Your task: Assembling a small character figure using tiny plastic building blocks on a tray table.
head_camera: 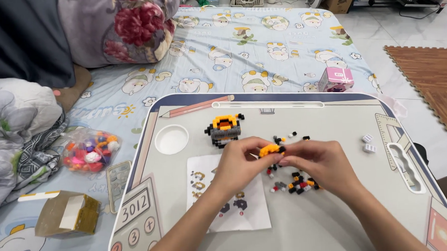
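Orange and black, the block piece (pixel 271 149) sits pinched between the left hand (pixel 240 162) and right hand (pixel 318 162), both grips closed on it above the desk (pixel 332 121). Assembly looks midway; next likely needs another brick from the pile (pixel 292 183).

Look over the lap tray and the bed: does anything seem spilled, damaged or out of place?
Nothing looks spilled or broken. Loose small bricks lie scattered on the tray beside the hands, and two white bricks sit apart near its right edge. The cardboard box on the bed lies open.
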